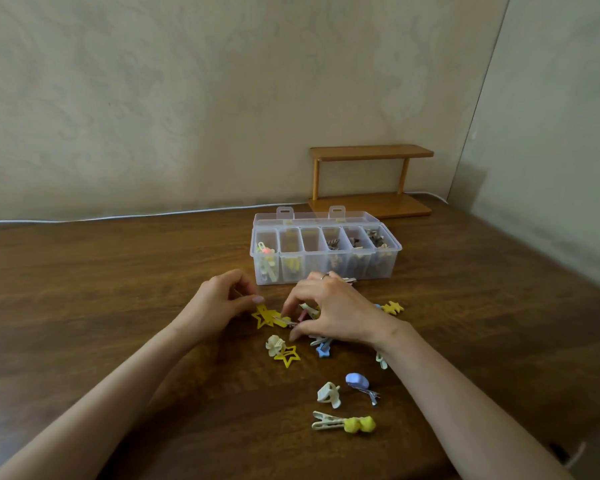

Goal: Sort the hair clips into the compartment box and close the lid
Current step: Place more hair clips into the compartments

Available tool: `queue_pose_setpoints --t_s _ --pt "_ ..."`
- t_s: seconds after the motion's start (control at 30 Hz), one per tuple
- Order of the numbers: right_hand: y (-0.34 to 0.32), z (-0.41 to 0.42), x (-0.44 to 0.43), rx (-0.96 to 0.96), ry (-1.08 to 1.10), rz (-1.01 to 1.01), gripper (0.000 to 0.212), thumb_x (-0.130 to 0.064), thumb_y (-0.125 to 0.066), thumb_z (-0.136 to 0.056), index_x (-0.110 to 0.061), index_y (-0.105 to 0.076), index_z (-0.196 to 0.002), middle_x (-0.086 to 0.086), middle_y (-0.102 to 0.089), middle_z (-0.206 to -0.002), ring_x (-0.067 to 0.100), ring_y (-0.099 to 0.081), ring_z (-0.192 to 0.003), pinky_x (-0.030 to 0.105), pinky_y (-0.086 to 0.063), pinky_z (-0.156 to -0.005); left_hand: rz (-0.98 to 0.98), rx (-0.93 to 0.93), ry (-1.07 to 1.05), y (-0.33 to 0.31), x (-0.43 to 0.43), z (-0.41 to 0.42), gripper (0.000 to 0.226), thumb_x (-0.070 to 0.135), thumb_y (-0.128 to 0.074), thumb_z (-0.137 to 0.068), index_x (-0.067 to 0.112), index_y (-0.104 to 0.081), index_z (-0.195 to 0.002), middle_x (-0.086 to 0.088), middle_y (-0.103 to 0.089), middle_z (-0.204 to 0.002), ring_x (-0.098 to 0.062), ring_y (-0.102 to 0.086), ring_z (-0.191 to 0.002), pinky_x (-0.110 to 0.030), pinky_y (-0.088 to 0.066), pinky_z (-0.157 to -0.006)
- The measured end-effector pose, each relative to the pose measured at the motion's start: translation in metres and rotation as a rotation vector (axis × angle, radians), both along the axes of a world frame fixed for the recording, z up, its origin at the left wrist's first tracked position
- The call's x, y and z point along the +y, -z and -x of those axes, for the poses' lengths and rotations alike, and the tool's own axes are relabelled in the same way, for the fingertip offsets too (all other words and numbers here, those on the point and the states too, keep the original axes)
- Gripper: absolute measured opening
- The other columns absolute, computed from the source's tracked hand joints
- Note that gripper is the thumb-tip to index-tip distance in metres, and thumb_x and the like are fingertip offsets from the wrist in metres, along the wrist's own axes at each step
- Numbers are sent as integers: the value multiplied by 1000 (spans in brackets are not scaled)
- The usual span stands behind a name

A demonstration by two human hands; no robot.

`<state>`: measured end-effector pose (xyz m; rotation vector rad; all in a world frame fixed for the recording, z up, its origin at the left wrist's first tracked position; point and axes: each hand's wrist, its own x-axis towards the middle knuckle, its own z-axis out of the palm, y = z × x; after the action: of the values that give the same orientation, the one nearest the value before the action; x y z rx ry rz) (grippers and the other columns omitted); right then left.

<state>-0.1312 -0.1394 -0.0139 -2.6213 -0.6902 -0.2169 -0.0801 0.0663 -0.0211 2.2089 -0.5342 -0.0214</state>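
Left hand (222,299), right hand (329,311) both pinching flat yellow open-star clip (269,317), frame centre; clear six-compartment box (326,251) sitting above, lid open.

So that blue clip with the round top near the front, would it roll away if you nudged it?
Probably not far. The blue clip has a domed top, but a long metal prong sticks out sideways and should stop it rolling. It looks small and light, so a nudge would likely slide or spin it on the smooth wooden table.

Open compartment box (326,268), perhaps half-filled; scattered clips (287,356)
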Motion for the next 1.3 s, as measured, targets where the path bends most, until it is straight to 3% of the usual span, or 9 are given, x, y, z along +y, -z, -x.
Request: queue_pose_setpoints --t_s 0.23,0.47,0.6,0.7,0.87,1.0,1.13,1.2,1.3 --pt "6 -2 3 -116 88 39 25 -42 -71 -77 -21 -68 -90 -7 -65 -94 9 -49 -94 24 -27 -84 54 -14 -71 -1 0 2 10 18 -68 -81 17 -58 -81 -2 -66 -81 -14 -63 -72 -18 -53 -59" --pt "7 -2 4 -207 171 44 13 -34 -68 -82 -21 -66 -84 -9 -65 -86 9 -49 -88 33 -34 -89 63 -20 -91 -2 1 3 9 18 -64 -84 11 -61 -89 -6 -66 -85 -20 -65 -77 -25 -55 -67" --pt "-5 -1 -4 -99 278 -309 11 -24 -69 -83 -14 -65 -84 -7 -63 -79 9 -58 -78 26 -50 -76 144 -6 -112 -2 2 2 5 13 -64 -84 10 -61 -87 -8 -68 -86 -17 -66 -76 -21 -57 -65" --pt "-18 -7 -9 -125 410 -507 7 -14 -68 -83 -9 -62 -80 -4 -60 -73 9 -57 -70 22 -49 -65 179 10 -101 -1 2 1 5 9 -64 -84 8 -61 -88 -8 -68 -85 -10 -66 -72 -13 -53 -60" --pt "-35 -36 6 -187 505 -430 6 -8 -64 -82 -6 -60 -78 -1 -57 -71 13 -53 -68 25 -44 -60 181 -7 -77 -1 1 3 6 6 -63 -84 6 -61 -90 -5 -68 -84 -3 -67 -68 -11 -51 -58" --pt "-42 -63 25 -188 597 -156 6 -8 -60 -85 -4 -61 -89 11 -62 -89 25 -58 -86 29 -40 -65 166 -41 -63 -2 5 1 7 7 -65 -83 13 -61 -83 -4 -70 -83 -8 -69 -71 -17 -55 -64" --pt "-45 -70 36 -210 687 64 16 -23 -61 -88 -8 -62 -94 8 -61 -88 26 -61 -88 31 -41 -65 163 -46 -66 -2 7 0 9 9 -66 -83 16 -61 -82 -3 -69 -83 -12 -69 -75 -23 -56 -69" --pt "-44 -67 33 -217 691 37 23 -32 -60 -89 -10 -63 -93 5 -63 -91 23 -60 -86 31 -39 -64 164 -64 -74 -2 7 0 8 9 -67 -82 15 -61 -82 -2 -70 -82 -11 -69 -74 -29 -56 -73" --pt "-41 -54 22 -220 592 -139 17 -31 -60 -88 -15 -65 -84 -1 -65 -85 16 -60 -82 33 -49 -68 176 -70 -71 -1 7 0 9 9 -67 -82 15 -61 -84 -2 -69 -82 -12 -69 -74 -32 -56 -75"
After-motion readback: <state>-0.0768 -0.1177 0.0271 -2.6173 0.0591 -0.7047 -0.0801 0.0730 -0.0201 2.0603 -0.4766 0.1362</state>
